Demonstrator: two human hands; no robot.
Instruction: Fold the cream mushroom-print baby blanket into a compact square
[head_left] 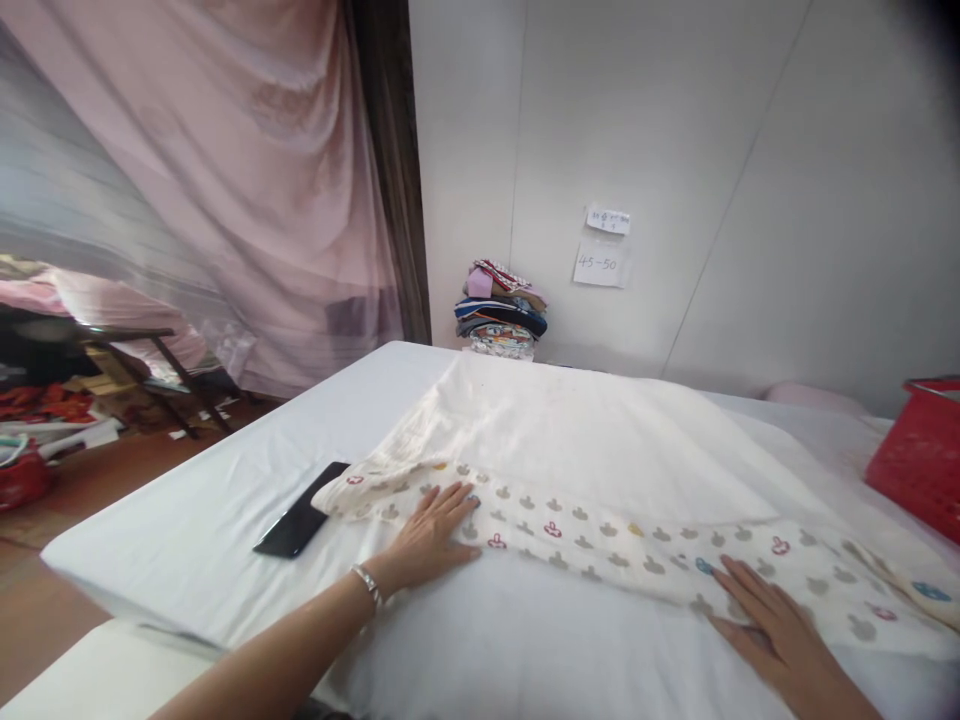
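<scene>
A cream cloth (570, 430) lies spread over the white-covered table, its near edge folded up into a strip with grey, red, yellow and blue printed motifs. On the left part of this strip my left hand (433, 530) rests flat, fingers apart, a silver bracelet at the wrist. My right hand (772, 625) lies on the strip's right part with its fingers stretched out and the thumb apart. Neither hand grasps anything. A black phone-like slab (296, 520) lies just left of the cloth, partly under its corner.
A stack of folded fabrics (501, 310) stands at the table's far edge by the wall. To the right is a red basket (919, 460). The white table cover (187, 545) reaches a left edge above a reddish floor. A pink curtain (300, 150) hangs behind on the left.
</scene>
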